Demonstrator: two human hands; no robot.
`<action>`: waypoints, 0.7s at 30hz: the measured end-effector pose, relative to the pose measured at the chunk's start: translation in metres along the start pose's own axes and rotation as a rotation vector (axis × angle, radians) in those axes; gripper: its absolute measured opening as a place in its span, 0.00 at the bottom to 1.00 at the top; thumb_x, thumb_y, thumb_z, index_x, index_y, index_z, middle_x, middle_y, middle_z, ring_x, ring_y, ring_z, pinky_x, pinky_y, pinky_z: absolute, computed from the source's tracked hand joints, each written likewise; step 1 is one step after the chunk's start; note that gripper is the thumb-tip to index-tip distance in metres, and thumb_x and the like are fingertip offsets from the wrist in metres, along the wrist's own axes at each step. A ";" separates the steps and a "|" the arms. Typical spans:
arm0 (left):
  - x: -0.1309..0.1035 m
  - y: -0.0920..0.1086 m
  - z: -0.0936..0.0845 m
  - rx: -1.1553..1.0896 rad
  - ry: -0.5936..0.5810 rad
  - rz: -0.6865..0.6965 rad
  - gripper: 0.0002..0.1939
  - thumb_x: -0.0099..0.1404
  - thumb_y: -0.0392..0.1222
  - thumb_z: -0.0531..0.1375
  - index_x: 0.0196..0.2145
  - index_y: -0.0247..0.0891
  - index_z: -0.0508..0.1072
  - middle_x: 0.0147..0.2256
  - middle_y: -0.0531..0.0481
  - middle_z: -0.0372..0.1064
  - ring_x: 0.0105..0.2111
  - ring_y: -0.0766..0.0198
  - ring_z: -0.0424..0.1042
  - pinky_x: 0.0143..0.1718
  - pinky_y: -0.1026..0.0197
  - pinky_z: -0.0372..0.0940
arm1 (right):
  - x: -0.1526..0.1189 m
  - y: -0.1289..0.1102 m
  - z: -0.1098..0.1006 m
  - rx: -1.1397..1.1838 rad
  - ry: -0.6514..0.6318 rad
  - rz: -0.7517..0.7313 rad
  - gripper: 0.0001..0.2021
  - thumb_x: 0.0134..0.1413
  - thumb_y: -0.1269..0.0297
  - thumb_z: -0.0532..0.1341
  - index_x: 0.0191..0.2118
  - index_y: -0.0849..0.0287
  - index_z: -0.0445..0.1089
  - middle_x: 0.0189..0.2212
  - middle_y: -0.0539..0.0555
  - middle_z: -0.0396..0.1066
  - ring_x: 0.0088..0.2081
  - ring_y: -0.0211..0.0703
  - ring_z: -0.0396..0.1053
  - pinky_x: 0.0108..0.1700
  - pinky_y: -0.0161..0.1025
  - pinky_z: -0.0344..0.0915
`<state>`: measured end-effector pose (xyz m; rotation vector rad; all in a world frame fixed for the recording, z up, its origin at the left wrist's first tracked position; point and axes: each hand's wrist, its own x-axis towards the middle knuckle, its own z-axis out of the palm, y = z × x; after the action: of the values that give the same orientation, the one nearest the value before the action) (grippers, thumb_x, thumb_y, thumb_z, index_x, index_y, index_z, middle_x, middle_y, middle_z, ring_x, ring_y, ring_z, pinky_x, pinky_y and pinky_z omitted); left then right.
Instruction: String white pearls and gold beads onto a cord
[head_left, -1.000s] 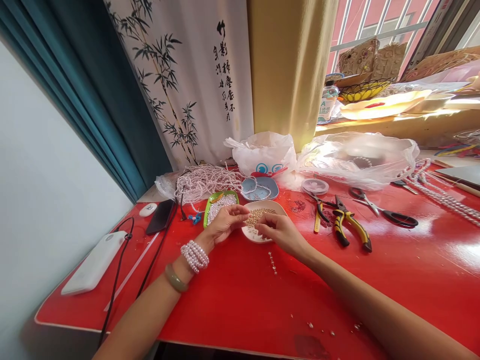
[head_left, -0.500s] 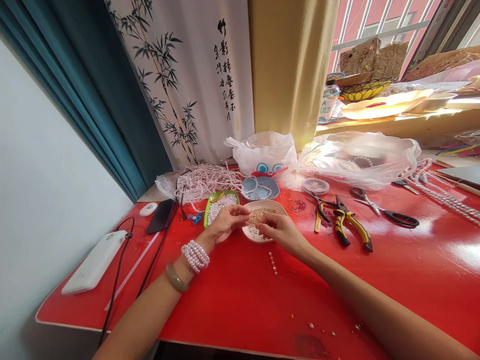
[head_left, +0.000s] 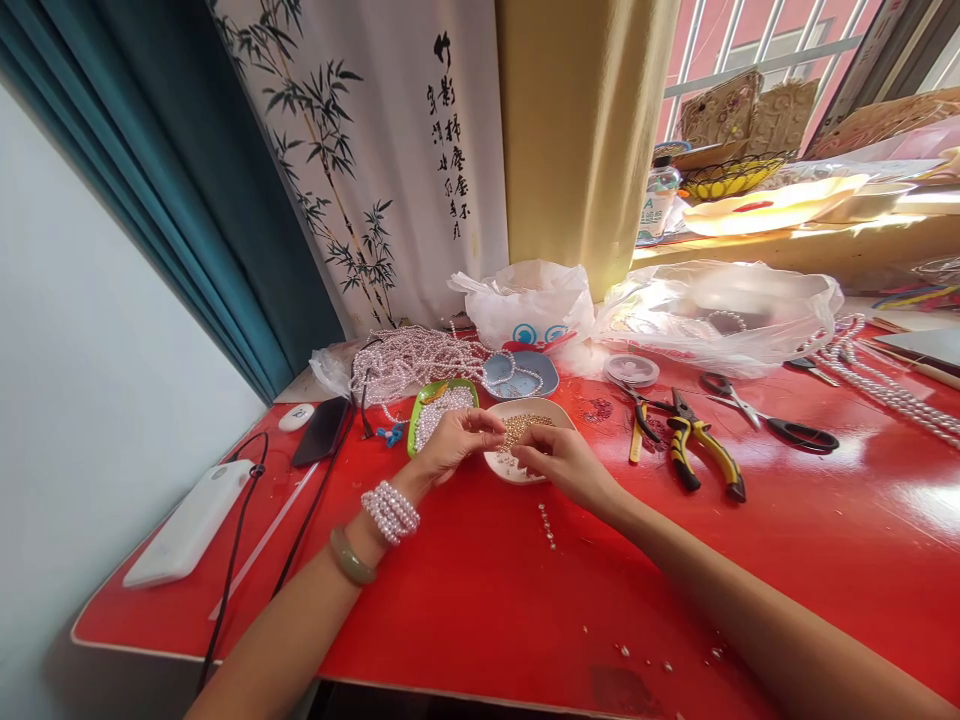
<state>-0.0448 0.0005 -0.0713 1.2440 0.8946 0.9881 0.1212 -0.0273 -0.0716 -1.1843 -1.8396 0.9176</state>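
My left hand [head_left: 459, 442] is pinched closed at the near left rim of a white dish [head_left: 517, 477]. Several small gold beads [head_left: 525, 428] lie in that dish. My right hand [head_left: 556, 458] hovers over the dish's near side, thumb and fingers pressed together. Whatever sits in either pinch is too small to make out. Beside my left hand, a green tray [head_left: 412, 432] holds white pearl beads [head_left: 444, 408]. A short beaded strand [head_left: 547, 527] lies on the red table just below the dish. My left wrist wears a pearl bracelet [head_left: 391, 513] and a bangle [head_left: 352, 557].
Behind the dishes are a blue tray [head_left: 546, 375], heaped pearl strings [head_left: 420, 362] and plastic bags [head_left: 529, 300]. Pliers [head_left: 701, 445], smaller cutters [head_left: 637, 432] and scissors [head_left: 780, 425] lie to the right. A phone [head_left: 321, 432] and white power bank [head_left: 187, 522] lie left. Loose beads [head_left: 624, 650] dot the front edge.
My left hand has shifted very slightly to the right, closer to my right hand. My right hand stays almost in place, still pinched.
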 end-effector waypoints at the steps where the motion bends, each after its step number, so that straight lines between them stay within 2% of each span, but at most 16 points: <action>1: 0.000 0.000 0.000 0.046 0.004 0.029 0.10 0.40 0.35 0.66 0.24 0.32 0.72 0.24 0.52 0.67 0.25 0.71 0.64 0.30 0.66 0.60 | 0.000 0.000 0.000 0.000 0.000 -0.003 0.10 0.45 0.64 0.54 0.18 0.60 0.60 0.16 0.47 0.58 0.20 0.32 0.55 0.21 0.30 0.50; 7: 0.002 0.000 -0.003 0.286 0.006 0.175 0.08 0.43 0.39 0.64 0.25 0.33 0.73 0.26 0.49 0.68 0.28 0.67 0.65 0.32 0.65 0.60 | 0.000 -0.002 0.000 0.039 -0.032 0.001 0.08 0.45 0.65 0.54 0.21 0.60 0.64 0.18 0.47 0.62 0.21 0.33 0.57 0.23 0.30 0.52; 16: 0.000 -0.002 -0.002 0.302 -0.051 0.146 0.09 0.44 0.40 0.64 0.26 0.33 0.74 0.27 0.48 0.70 0.29 0.67 0.65 0.33 0.65 0.60 | -0.001 -0.003 -0.001 0.029 -0.040 -0.016 0.09 0.46 0.63 0.55 0.20 0.60 0.64 0.18 0.48 0.63 0.22 0.33 0.59 0.23 0.31 0.54; 21: 0.001 -0.004 -0.001 0.131 -0.046 0.068 0.14 0.46 0.41 0.63 0.32 0.34 0.72 0.30 0.49 0.69 0.29 0.68 0.66 0.32 0.64 0.61 | 0.001 0.001 0.000 0.112 -0.052 0.007 0.11 0.47 0.59 0.55 0.25 0.61 0.66 0.20 0.49 0.65 0.23 0.35 0.63 0.25 0.31 0.57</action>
<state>-0.0453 0.0013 -0.0749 1.4103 0.8981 0.9629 0.1216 -0.0264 -0.0723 -1.1087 -1.8007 1.0501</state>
